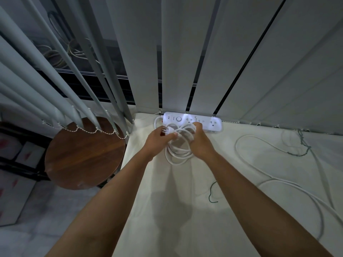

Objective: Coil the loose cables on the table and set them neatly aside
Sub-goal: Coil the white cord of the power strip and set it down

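Observation:
A white power strip [211, 121] lies at the far edge of the cream-covered table [185, 210], against the blinds. Its white cable is wound into a coil [179, 152] just in front of it. My left hand [157, 139] grips the plug end of the coil, prongs pointing up. My right hand [199, 140] is closed on the coil's right side, near the strip. A second white cable [259, 169] lies loose across the right of the table. A short dark green wire [211, 193] lies in the middle.
Vertical blinds [185, 62] hang along the table's far edge, their bead chain at the bottom. A round brown wooden stool [83, 154] stands left of the table. A tangled dark cord [302, 147] lies at the far right.

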Demonstrator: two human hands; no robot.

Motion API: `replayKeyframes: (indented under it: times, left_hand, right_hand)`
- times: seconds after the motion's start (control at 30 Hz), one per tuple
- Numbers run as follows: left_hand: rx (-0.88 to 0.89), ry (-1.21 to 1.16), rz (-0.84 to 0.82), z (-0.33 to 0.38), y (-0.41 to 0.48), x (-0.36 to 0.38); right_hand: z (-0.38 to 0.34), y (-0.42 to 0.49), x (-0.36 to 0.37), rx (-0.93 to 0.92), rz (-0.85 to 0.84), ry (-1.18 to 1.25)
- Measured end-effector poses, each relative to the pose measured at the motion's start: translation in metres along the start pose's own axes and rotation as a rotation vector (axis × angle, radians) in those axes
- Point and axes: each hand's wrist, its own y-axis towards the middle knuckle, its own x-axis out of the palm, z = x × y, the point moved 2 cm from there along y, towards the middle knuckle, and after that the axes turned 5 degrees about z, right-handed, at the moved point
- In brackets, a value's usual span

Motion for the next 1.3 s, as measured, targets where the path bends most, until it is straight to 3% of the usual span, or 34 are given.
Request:
replayKeyframes:
  times: [0.1, 0.27, 0.37, 0.57, 0.67, 0.73, 0.87, 0.93, 1.03, 1.1, 1.2, 1.3]
  left_hand:
    - [-0.057, -0.088, 0.021, -0.003, 0.000, -0.002]
    - [-0.209, -0.468, 0.056, -0.008, 0.000, -0.001]
    - [-0.254, -0.537, 0.092, -0.007, -0.003, 0.002]
    - [-0.370, -0.933, 0.393, -0.014, -0.015, 0.000]
    - [-0.377, -0.943, 0.544, -0.017, -0.020, -0.010]
    - [-0.336, -0.723, 0.616, -0.015, -0.022, -0.017]
    - [-0.208, 0.236, 0.713, -0.008, -0.021, -0.030]
    - [-0.029, 0.501, 0.715, -0.001, -0.021, -0.032]
    - [0.408, 0.806, 0.530, 0.003, -0.022, -0.015]
    - [0.567, 0.954, 0.347, -0.002, -0.023, 0.001]
    - [0.524, 1.062, 0.135, -0.016, -0.023, 0.014]
    - [0.467, 1.053, 0.086, -0.024, -0.021, 0.017]
  right_hand:
    - [0.008, -0.011, 0.015, -0.113, 0.109, -0.147]
    - [0.020, -0.009, 0.014, -0.122, 0.245, -0.382]
    - [0.029, -0.013, 0.020, -0.146, 0.278, -0.540]
    - [0.023, -0.012, 0.029, -0.159, 0.400, -0.573]
    - [0.021, -0.013, 0.029, -0.127, 0.411, -0.556]
    - [0.021, -0.014, 0.029, -0.108, 0.422, -0.526]
    - [0.026, -0.008, 0.023, -0.067, 0.414, -0.397]
    - [0.029, -0.006, 0.020, -0.096, 0.378, -0.371]
    - [0.030, -0.005, 0.015, -0.136, 0.353, -0.344]
    - [0.028, -0.008, 0.011, -0.142, 0.369, -0.309]
    - [0.025, -0.020, 0.007, -0.181, 0.427, -0.282]
    - [0.028, -0.036, 0.017, -0.251, 0.341, -0.393]
